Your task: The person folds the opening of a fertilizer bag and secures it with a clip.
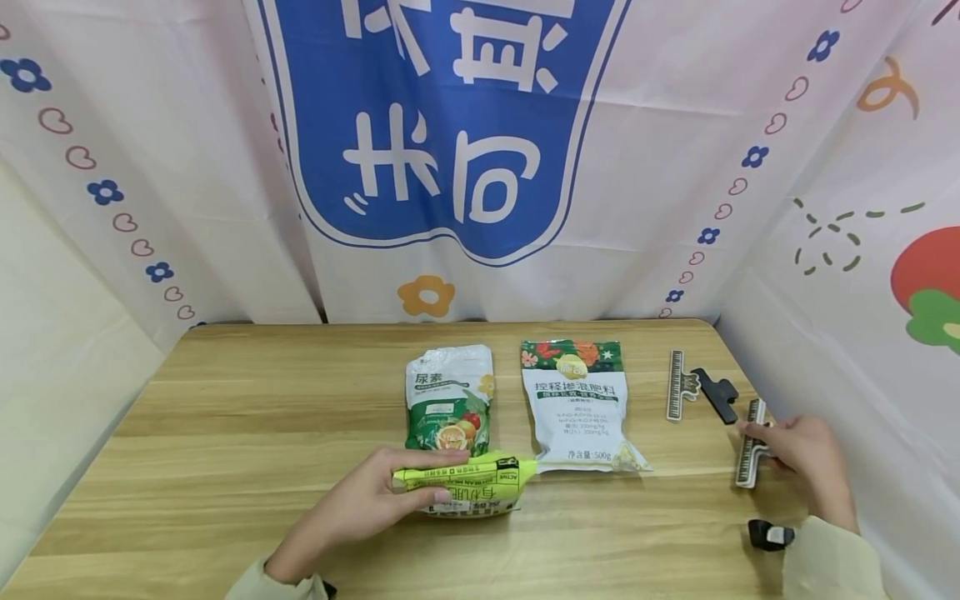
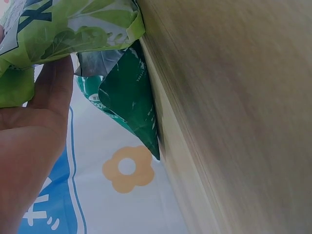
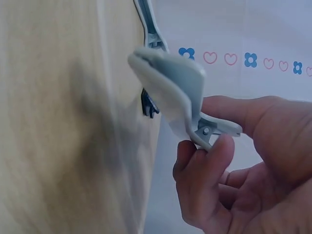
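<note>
My left hand (image 1: 363,500) grips the folded top of a yellow-green fertilizer bag (image 1: 483,487), thumb in front and fingers behind. In the left wrist view, the bag (image 2: 92,27) hangs over that hand's fingers. Toward the table's right edge, my right hand (image 1: 810,462) pinches a white-and-black sealing clip (image 1: 750,446) between thumb and fingers. The right wrist view shows this clip (image 3: 168,85) from its side, the fingers on its handles. Just beyond it lie a black clip (image 1: 720,397) and a second white-and-black clip (image 1: 677,385).
Behind the yellow-green bag is a green-and-white bag (image 1: 450,400), partly covered. A white fertilizer bag (image 1: 577,417) with a green top lies to its right. The wooden table (image 1: 225,417) ends at a printed curtain (image 1: 360,283). A small black object (image 1: 768,535) shows beside the right sleeve.
</note>
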A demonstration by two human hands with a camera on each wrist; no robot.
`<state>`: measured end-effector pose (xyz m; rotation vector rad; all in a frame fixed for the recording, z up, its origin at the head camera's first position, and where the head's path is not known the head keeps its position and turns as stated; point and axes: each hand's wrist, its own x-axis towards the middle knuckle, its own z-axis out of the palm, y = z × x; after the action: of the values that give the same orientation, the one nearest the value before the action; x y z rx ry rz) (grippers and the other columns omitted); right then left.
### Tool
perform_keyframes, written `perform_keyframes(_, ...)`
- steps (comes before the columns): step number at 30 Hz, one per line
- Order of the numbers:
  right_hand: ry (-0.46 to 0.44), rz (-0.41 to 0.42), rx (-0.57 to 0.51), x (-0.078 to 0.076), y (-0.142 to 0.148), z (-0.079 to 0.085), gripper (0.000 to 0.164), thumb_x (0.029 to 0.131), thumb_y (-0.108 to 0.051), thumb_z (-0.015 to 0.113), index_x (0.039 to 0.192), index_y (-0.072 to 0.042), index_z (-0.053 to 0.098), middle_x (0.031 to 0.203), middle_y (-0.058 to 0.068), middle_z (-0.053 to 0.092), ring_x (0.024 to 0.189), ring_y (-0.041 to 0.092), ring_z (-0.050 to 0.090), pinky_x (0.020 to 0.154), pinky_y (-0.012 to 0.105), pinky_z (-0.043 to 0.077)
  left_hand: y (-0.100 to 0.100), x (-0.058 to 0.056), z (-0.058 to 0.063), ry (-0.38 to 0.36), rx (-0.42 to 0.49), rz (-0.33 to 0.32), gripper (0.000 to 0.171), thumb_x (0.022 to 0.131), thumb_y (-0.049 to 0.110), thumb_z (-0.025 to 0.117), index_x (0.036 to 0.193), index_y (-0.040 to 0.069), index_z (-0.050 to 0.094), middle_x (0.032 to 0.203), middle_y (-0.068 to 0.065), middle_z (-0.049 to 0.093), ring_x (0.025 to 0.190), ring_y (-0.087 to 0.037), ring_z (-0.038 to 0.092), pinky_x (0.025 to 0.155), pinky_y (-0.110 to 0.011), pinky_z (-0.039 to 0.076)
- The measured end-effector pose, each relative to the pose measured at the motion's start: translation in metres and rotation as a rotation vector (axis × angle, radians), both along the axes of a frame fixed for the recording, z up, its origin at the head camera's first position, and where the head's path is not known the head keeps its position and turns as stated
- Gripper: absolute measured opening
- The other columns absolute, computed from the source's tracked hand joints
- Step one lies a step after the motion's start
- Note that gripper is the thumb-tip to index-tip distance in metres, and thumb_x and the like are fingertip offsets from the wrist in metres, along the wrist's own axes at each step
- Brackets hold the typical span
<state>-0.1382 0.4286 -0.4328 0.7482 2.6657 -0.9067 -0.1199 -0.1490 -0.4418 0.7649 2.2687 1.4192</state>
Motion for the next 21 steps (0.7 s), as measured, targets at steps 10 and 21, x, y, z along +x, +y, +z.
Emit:
perform_keyframes(10, 0.068, -0.022, 0.005, -0.002, -0.008, 0.009, 0.046, 0.093, -0.044, 0.076, 0.076, -0.009, 0.052, 0.068, -0.002, 0.059, 0.067, 0.018, 0.064, 0.062, 0.035, 0.049, 0.0, 0.001, 0.001, 0.004, 0.003, -0.007, 0.039, 0.098, 0.039, 0.073, 0.137, 0.037, 0.069, 0.142, 0.017, 0.067, 0.134, -0.009, 0.061, 0.108, -0.016, 0.044)
perform_keyframes(21, 0.12, 0.056, 0.036, -0.007, -0.014, 0.021, 0.072, 0.093, -0.047, 0.077, 0.123, 0.014, 0.052, 0.11, 0.03, 0.066, 0.072, 0.022, 0.076, 0.063, 0.032, 0.051, 0.0, 0.001, 0.0, 0.008, -0.003, 0.0, 0.038, 0.099, 0.04, 0.073, 0.137, 0.039, 0.069, 0.142, 0.018, 0.067, 0.134, -0.01, 0.061, 0.108, -0.017, 0.044)
